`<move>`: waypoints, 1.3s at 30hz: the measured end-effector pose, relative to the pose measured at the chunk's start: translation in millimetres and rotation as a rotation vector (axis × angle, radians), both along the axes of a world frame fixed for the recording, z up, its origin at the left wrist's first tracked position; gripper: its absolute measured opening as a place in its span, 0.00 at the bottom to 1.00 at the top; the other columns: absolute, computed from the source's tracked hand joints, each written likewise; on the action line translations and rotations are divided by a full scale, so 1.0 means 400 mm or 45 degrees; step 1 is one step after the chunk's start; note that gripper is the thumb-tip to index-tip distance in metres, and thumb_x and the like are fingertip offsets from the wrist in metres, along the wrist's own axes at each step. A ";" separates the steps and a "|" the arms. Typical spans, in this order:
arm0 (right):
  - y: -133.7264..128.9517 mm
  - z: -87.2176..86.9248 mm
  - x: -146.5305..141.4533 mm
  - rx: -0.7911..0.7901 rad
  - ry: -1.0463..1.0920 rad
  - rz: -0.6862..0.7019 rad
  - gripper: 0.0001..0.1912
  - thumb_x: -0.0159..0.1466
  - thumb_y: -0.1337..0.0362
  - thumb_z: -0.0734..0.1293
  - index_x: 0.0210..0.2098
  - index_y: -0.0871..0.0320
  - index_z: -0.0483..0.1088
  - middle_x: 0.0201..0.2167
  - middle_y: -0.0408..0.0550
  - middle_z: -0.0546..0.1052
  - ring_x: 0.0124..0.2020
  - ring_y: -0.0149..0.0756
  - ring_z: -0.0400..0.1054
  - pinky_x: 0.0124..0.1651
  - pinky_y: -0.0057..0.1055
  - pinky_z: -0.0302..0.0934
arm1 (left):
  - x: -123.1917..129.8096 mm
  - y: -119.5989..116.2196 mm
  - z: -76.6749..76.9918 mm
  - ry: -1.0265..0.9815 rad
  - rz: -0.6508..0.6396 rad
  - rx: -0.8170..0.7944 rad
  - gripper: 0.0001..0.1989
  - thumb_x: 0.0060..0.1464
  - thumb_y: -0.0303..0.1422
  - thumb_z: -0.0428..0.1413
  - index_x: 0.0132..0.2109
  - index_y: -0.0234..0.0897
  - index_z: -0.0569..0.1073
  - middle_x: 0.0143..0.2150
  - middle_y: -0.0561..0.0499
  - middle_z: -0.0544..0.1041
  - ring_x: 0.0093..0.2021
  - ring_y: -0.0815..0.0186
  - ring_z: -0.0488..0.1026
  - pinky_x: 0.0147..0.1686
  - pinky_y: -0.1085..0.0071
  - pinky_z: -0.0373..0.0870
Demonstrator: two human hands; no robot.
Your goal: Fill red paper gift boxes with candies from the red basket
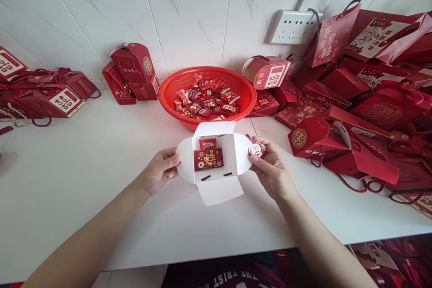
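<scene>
An opened gift box (221,193) with a white inside is held between my two hands, its flaps folded outward. Inside it lie a larger red candy packet (209,160) and a smaller red candy (207,144). My left hand (158,170) pinches the rounded flap on the left side. On the other side, my right hand (272,171) grips the right flap and also has a red wrapped candy (259,149) in its fingers. Just behind the box stands a red plastic basket (170,111) with many wrapped candies (207,99) in it.
Red gift boxes with rope handles are heaped at the right (357,144). More boxes (50,94) lie at the far left, and a pair of boxes (135,72) stands by the tiled wall. A power strip (293,27) is on the wall. The white table (84,180) has its front edge near me.
</scene>
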State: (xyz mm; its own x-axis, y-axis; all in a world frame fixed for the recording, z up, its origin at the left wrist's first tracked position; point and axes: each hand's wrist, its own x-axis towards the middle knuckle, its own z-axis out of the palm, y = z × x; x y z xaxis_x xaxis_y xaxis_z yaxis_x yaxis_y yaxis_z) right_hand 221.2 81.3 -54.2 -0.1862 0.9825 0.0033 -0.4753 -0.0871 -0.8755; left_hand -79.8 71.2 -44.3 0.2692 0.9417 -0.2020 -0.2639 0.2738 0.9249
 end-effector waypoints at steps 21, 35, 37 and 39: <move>-0.005 0.007 0.004 0.068 -0.050 -0.021 0.19 0.60 0.62 0.76 0.49 0.45 0.71 0.51 0.43 0.76 0.42 0.33 0.71 0.38 0.29 0.73 | -0.004 0.006 -0.009 0.071 0.067 -0.020 0.21 0.46 0.46 0.70 0.29 0.33 0.73 0.23 0.58 0.62 0.20 0.79 0.52 0.19 0.79 0.52; -0.002 -0.011 0.005 0.149 -0.264 -0.173 0.20 0.65 0.61 0.71 0.56 0.48 0.66 0.52 0.50 0.76 0.51 0.46 0.76 0.54 0.49 0.72 | 0.006 0.016 0.000 0.038 0.252 -0.163 0.13 0.52 0.38 0.62 0.27 0.36 0.68 0.22 0.57 0.62 0.20 0.74 0.57 0.18 0.78 0.57; -0.003 -0.012 0.006 0.168 -0.289 -0.208 0.19 0.65 0.63 0.70 0.54 0.48 0.67 0.53 0.50 0.76 0.48 0.44 0.77 0.52 0.47 0.72 | 0.007 0.013 0.003 0.018 0.267 -0.175 0.15 0.50 0.38 0.63 0.26 0.36 0.67 0.22 0.57 0.62 0.21 0.74 0.57 0.18 0.77 0.58; -0.003 -0.015 0.007 0.181 -0.311 -0.237 0.18 0.64 0.64 0.69 0.53 0.48 0.68 0.53 0.49 0.75 0.46 0.42 0.77 0.50 0.45 0.73 | 0.009 0.011 0.007 -0.003 0.289 -0.185 0.16 0.49 0.38 0.64 0.25 0.36 0.65 0.22 0.56 0.61 0.21 0.74 0.57 0.18 0.78 0.58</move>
State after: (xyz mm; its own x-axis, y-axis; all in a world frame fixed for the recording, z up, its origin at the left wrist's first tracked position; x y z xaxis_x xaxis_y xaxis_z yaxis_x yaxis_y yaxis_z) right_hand 224.0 80.1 -60.3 -0.0160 0.9926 0.1205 -0.2460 0.1129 -0.9627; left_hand -76.2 75.4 -41.5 0.0547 0.9392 -0.3389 -0.3355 0.3370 0.8797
